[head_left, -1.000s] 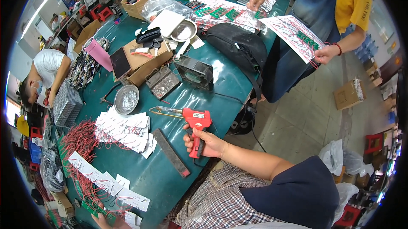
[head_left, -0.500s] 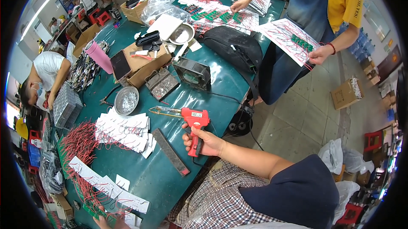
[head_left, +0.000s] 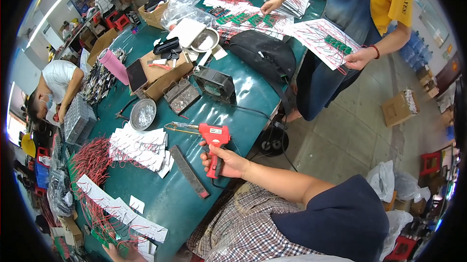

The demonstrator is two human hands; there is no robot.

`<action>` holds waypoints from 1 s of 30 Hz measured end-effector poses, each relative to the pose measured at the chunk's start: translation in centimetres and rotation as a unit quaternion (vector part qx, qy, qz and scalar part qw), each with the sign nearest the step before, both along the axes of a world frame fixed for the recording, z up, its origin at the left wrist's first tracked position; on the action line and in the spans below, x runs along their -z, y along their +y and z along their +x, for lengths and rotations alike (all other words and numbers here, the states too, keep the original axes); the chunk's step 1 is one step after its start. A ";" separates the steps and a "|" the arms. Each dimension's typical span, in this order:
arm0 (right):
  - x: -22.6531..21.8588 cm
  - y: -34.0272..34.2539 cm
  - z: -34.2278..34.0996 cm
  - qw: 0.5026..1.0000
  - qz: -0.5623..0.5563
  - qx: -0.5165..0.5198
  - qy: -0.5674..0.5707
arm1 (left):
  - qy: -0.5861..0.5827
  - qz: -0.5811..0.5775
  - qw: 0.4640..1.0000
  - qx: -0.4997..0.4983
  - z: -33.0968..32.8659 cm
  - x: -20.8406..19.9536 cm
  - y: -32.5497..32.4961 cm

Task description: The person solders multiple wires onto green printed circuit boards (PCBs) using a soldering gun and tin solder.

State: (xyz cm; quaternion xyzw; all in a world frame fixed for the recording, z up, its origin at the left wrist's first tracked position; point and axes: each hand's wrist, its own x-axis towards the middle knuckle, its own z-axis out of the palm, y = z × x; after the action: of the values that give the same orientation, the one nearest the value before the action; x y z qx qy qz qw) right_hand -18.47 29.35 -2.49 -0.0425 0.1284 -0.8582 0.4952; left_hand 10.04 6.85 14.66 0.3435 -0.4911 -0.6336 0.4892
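1. The right hand [head_left: 227, 162] has its grip wrapped firmly round the handle of the red soldering gun [head_left: 214, 134], fingers curled in front and thumb along the back.
2. The gun is above the worktop [head_left: 170, 208], just right of the dark bar [head_left: 189, 172]; its tip points left, beyond the bar's far end.
3. Compared with a second ago, the whole view has slid slightly, so gun and bar sit a little further left. The gun's tip now looks slightly nearer the dish [head_left: 143, 111], beyond the bar to the left.
4. The left hand [head_left: 119, 253], nearer the wearer and left of the bar, is cut off by the lower edge. Its fingers are still at a green board [head_left: 101, 237]; how tight its grip is, I cannot tell.
5. The cards [head_left: 138, 146] left of the bar and the white strip [head_left: 121, 211] on its near left lie as before.
6. Far beyond the bar, a co-worker's hand [head_left: 271, 6] has moved left, over other boards [head_left: 255, 20]; the other still holds a wired sheet [head_left: 311, 36].
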 end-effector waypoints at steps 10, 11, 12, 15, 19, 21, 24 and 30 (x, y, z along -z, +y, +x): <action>0.2 0.3 0.3 1.000 -0.021 0.017 0.006 | 0.016 -0.013 0.998 0.062 -0.5 -1.2 1.2; 0.3 0.2 0.2 1.000 -0.026 0.017 0.004 | -0.003 -0.008 0.997 0.073 0.1 -0.6 -0.1; 0.4 0.0 0.4 0.999 -0.026 0.016 0.009 | -0.021 -0.042 0.998 -0.033 -2.6 -1.0 2.3; 0.1 -0.2 0.5 1.000 -0.022 0.010 0.009 | -0.020 -0.052 0.998 0.024 -3.7 -1.8 2.5; -0.3 0.5 0.5 1.000 0.000 0.020 0.021 | 0.023 -0.041 0.999 0.008 -4.4 -1.9 3.1; -0.4 0.8 0.7 0.999 0.000 0.019 0.026 | 0.035 -0.038 0.998 0.033 -3.5 -1.6 3.1; -0.2 0.1 0.9 1.000 0.017 0.009 0.004 | 0.038 -0.027 0.998 0.043 -3.8 -2.0 3.9; -0.2 0.0 -0.2 0.994 0.028 0.060 -0.084 | 0.059 0.003 0.997 0.055 0.4 0.8 1.4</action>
State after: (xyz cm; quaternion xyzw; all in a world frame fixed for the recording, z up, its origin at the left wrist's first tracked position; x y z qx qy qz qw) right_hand -18.63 29.33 -2.27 0.0520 0.1130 -0.8830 0.4526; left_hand 10.45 8.26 13.91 0.2797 -0.4780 -0.6800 0.4805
